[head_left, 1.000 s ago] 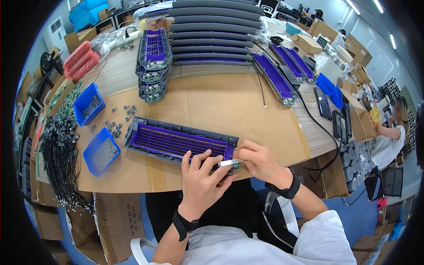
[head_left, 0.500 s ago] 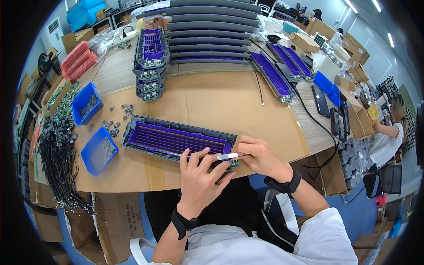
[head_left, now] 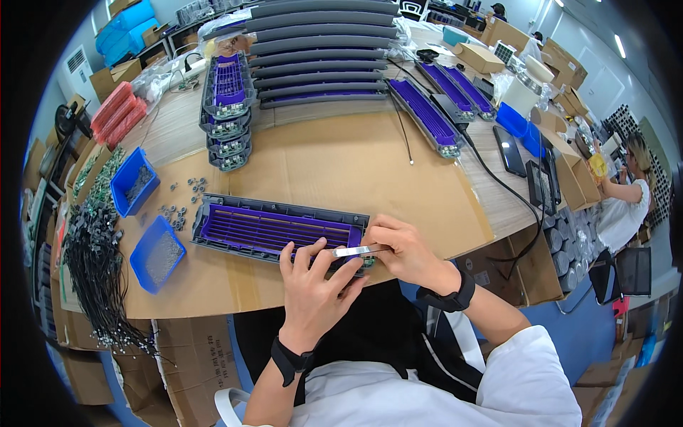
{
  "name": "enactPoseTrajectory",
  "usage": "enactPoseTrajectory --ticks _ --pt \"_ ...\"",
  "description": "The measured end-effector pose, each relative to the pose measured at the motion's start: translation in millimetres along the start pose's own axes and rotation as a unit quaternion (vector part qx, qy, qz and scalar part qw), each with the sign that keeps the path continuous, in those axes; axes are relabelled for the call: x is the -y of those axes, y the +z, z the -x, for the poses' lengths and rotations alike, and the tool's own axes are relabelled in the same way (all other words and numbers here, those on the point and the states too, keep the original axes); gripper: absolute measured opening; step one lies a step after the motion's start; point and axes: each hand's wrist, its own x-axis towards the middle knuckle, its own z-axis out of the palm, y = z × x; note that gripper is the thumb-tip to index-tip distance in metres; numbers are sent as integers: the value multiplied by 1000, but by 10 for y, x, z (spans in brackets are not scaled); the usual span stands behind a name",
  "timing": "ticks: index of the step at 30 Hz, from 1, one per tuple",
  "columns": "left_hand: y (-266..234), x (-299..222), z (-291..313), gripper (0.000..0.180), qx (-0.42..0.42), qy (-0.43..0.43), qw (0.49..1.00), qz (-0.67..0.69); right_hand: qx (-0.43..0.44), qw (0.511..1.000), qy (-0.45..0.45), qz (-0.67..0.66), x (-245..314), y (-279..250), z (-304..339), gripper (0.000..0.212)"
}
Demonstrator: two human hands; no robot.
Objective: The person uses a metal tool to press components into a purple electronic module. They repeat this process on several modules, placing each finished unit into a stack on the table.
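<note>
A long dark grey housing with a purple slatted grille (head_left: 284, 229) lies on the cardboard sheet in front of me. My left hand (head_left: 316, 288) rests its spread fingers on the housing's near edge and right part. My right hand (head_left: 407, 250) is closed at the housing's right end, pinching a slim silver tool that looks like tweezers (head_left: 350, 251). One end of this tool points left, over the left fingers. Beside the left fingertips, part of a small green circuit board (head_left: 368, 262) shows at the housing's end. The right fingertips hide where the tool's other end touches.
Two blue bins (head_left: 158, 255) of small parts stand at the left, near loose grey pieces (head_left: 174, 215) and a bundle of black cables (head_left: 96, 267). Stacked housings (head_left: 320, 75) stand at the back. A black cord (head_left: 498, 180) crosses the right. A person (head_left: 626, 203) sits far right.
The whole view has shifted slightly, so most things appear a little further left. Both hands keep nearly the same hold and place on the housing.
</note>
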Motion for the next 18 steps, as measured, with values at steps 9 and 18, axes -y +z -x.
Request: enactPoseTrajectory --ticks 9,18 --pt "9 6 -4 29 -12 5 1000 5 34 998 -54 -24 -77 -87 -32 14" --pt "3 5 -6 29 -6 3 1000 2 30 998 -50 4 -93 -57 -27 14"
